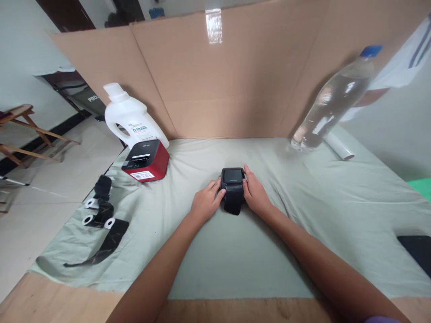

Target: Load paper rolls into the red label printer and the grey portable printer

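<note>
A small black device with a dark screen and a wide black strap (233, 188) rests on the pale green cloth (235, 251) in the middle of the table. My left hand (206, 202) grips its left side, fingers curled round the strap. My right hand (255, 193) presses against its right side, thumb up by the screen's corner. Both hands hold the device between them.
A red and black label printer (146, 160) and a white detergent jug (129, 117) stand at the back left. Black straps with white rolls (101, 220) lie at the left edge. A clear water bottle (332, 102) and white roll (339, 146) stand at the back right. Cardboard walls (235, 80) enclose the back.
</note>
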Demonstrator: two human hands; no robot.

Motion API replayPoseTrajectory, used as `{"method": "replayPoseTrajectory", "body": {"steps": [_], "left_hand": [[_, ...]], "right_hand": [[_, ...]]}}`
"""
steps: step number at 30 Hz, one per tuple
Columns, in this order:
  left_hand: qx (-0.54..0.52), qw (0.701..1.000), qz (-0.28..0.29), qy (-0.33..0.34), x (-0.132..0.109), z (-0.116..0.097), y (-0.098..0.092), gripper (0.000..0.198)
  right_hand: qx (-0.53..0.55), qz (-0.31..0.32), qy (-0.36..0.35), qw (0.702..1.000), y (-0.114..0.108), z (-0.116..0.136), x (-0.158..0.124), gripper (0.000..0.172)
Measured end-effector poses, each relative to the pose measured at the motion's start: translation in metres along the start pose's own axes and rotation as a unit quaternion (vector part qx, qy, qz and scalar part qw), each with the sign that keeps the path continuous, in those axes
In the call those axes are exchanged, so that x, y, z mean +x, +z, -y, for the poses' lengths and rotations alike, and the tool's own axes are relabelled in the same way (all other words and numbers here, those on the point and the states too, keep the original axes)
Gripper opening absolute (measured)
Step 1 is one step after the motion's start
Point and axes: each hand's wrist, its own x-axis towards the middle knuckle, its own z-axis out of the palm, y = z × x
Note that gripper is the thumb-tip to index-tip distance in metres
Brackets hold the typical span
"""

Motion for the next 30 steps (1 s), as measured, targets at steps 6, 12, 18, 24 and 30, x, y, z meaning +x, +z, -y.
{"method": "replayPoseTrajectory", "body": {"steps": [6,12,18,24,30], "left_hand": [[-0.029,0.999,-0.013,-0.008,0.0056,-0.0010,0.0009,0.051],[-0.027,1.000,-0.009,0.000,0.0087,0.0013,0.0001,0.054],[-0.014,1.000,-0.019,-0.005,0.0077,0.0006,0.0016,0.052],[0.004,1.000,-0.016,-0.005,0.0075,-0.0008,0.0006,0.051],[0.016,1.000,-0.013,-0.015,0.0073,-0.0028,0.0009,0.051]], "right_hand": [[-0.015,0.004,-0.008,1.000,0.0010,-0.0007,0.0003,0.061],[0.002,-0.004,-0.004,1.000,0.0028,-0.0033,0.0002,0.062],[0.017,-0.002,0.013,1.000,0.0025,-0.0024,-0.0007,0.064],[0.022,0.004,0.018,1.000,0.0013,-0.0022,-0.0004,0.065],[0.032,0.002,0.022,0.999,0.0022,-0.0020,-0.0007,0.065]]}}
